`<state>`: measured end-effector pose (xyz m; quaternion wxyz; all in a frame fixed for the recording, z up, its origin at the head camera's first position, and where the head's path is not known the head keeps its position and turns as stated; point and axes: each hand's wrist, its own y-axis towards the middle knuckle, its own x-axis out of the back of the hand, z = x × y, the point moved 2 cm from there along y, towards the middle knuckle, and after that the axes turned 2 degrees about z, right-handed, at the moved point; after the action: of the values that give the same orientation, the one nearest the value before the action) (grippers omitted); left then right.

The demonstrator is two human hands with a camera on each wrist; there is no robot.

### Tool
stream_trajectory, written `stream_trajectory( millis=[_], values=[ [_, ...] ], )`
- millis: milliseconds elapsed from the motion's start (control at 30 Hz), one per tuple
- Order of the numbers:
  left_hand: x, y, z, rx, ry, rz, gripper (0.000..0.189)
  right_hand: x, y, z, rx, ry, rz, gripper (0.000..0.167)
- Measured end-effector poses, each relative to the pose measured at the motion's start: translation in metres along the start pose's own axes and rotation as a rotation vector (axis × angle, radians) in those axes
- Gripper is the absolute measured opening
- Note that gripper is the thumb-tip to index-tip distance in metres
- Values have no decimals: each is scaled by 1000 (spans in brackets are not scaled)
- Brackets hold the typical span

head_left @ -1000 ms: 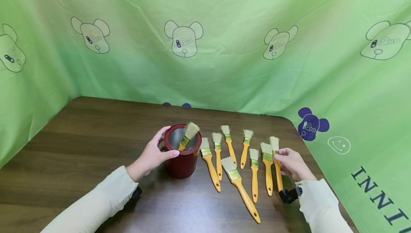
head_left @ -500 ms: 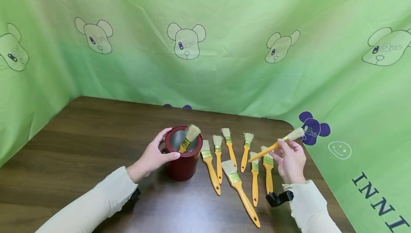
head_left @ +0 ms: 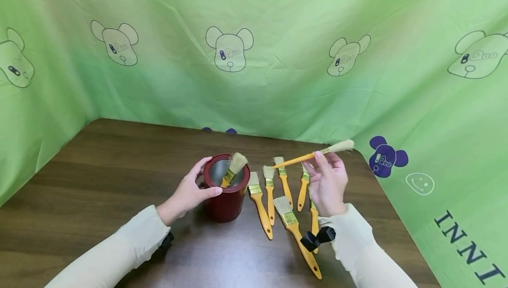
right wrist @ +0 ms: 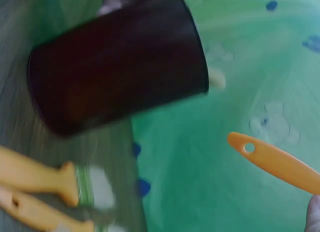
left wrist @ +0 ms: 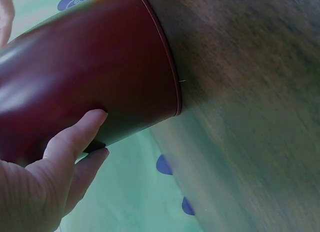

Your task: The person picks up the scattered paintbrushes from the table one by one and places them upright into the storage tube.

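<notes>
Paintbrush is pinched in my loosely curled right hand, handle pointing left; other brushes lie left of that hand on the desk; my left hand, spread wide, grips the red can, a second brush leaning inside

Your head view is bright and mostly crisp, with a milky glare on the dark brown wood-grain table nearer you than the glossy, dark red cylindrical container, and soft shadow at the container's base. Well to its left and right, the light green printed cloth curtain looks stretched. Your left wrist view is dimmer, with a pale sheen on the container's wall. In your right wrist view, the container shows nearly black against the brighter curtain, and the yellow-handled, pale-bristled paintbrushes below it are blurred.
</notes>
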<state>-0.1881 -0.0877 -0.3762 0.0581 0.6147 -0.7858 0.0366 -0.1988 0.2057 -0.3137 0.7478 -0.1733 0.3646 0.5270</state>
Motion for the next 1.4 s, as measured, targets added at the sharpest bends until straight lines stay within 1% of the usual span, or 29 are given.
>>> stream_trajectory(
  millis=[300,567,767,933,1100,1267,1400],
  values=[
    [0,0,0,0,6,-1,80,-39,-14,-17,-55,-45,121,17],
    [0,0,0,-10,6,1,80,-60,-21,-34,-103,-115,232,21],
    [-1,1,-1,-7,18,1,80,-62,-27,-45,-141,-233,322,23],
    [1,0,0,-1,18,-7,80,-61,-32,-53,-174,-314,362,25],
    [1,0,0,-5,11,-11,80,-59,-37,-58,-201,-362,388,25],
    [0,0,-1,-8,14,-11,79,-57,-40,-63,-227,-376,397,24],
    [-1,0,-1,-2,16,-11,80,-56,-41,-66,-260,-405,379,34]
  ],
)
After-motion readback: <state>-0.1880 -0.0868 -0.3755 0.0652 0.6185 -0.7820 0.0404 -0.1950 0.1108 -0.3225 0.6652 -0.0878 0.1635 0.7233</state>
